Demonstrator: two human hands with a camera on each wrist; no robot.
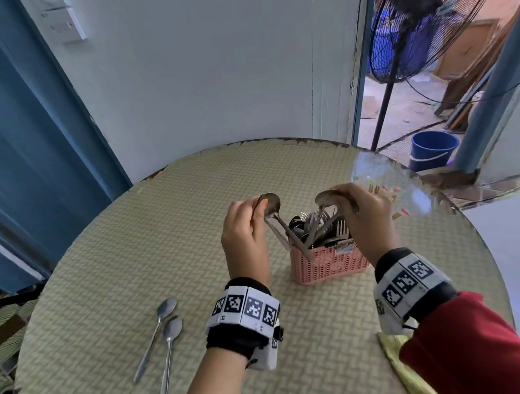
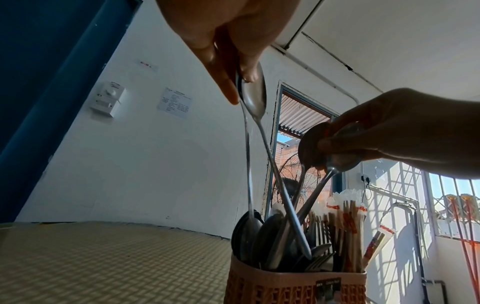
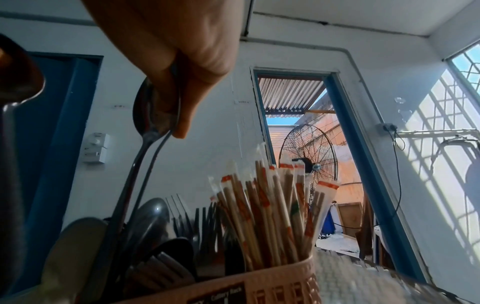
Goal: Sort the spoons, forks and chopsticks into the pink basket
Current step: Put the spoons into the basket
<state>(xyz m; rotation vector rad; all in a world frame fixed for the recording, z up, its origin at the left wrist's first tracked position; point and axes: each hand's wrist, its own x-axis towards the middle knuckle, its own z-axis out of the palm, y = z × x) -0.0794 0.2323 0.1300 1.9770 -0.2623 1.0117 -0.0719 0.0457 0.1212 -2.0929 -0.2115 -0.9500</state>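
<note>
The pink basket point(image 1: 329, 267) stands on the round table and holds spoons, forks point(image 3: 187, 218) and wrapped chopsticks point(image 3: 272, 205). Above its left side, my left hand point(image 1: 261, 208) pinches two spoons point(image 2: 253, 90) by their bowls. Their handles reach down into the basket point(image 2: 293, 288). Over the basket's right side, my right hand point(image 1: 339, 198) pinches two more spoons point(image 3: 153, 115) by the bowls, with the handles pointing down among the cutlery. Two loose spoons point(image 1: 166, 326) lie side by side on the table at the near left.
The table point(image 1: 187, 205) has a woven-pattern top, and its far edge meets a white wall. A yellow cloth point(image 1: 404, 372) lies at the near right edge. Beyond the doorway at the back right are a standing fan point(image 1: 419, 13) and a blue bucket point(image 1: 432, 147).
</note>
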